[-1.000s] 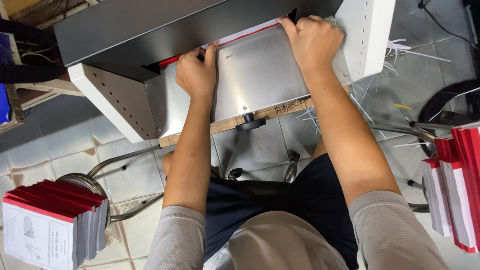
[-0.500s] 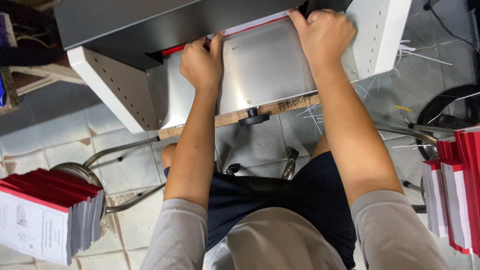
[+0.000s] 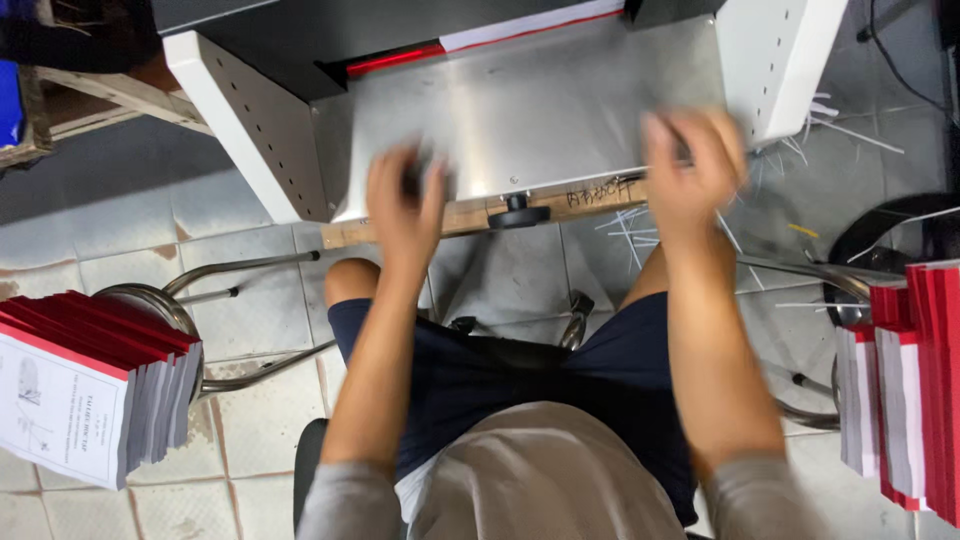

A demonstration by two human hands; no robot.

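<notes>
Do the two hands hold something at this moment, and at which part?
Nothing is clearly held. The left hand and the right hand are blurred above the metal machine table, apart from the red-edged booklet at the back.

A print-finishing workshop: a metal-bedded paper cutter stands on a tiled floor strewn with paper trimmings, with stacked red-spined booklets on a stool.

Red-covered booklets stacked on a stool (tiled floor).
</notes>
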